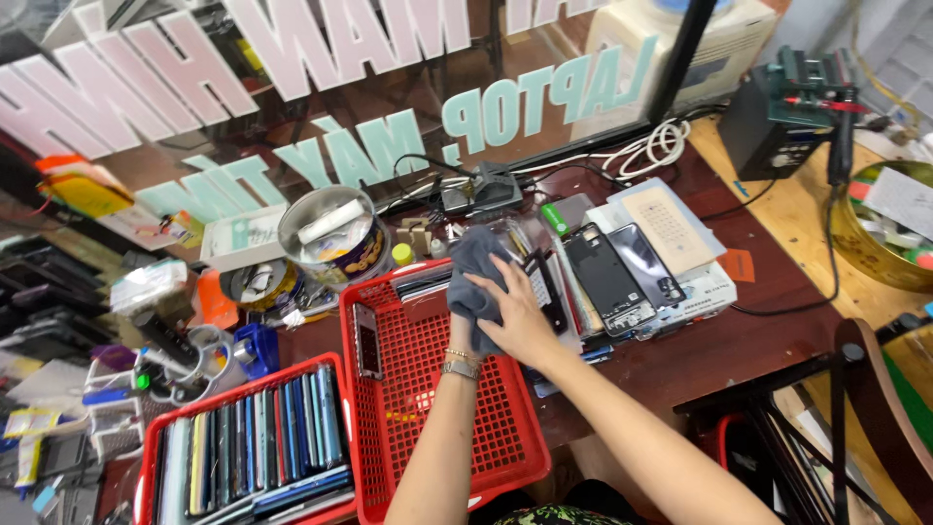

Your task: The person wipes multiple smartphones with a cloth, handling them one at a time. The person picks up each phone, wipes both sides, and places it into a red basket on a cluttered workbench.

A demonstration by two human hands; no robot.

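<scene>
Both my hands meet over a red plastic basket [413,408]. My right hand [517,316] presses down on a crumpled grey cloth [472,261], fingers spread across it. My left hand [459,335], with bracelets at the wrist, reaches up beneath the cloth and grips it from below; the cloth and my right hand hide most of it. Whatever the cloth may wrap is hidden. A single dark phone [365,340] leans against the basket's left wall.
A second red basket [335,362] at lower left holds several phones on edge. Behind are a round metal tin [330,238], phone back shells [609,280], cables, a dark bench power unit [777,122] and a glass pane. A round bowl [875,258] stands at right.
</scene>
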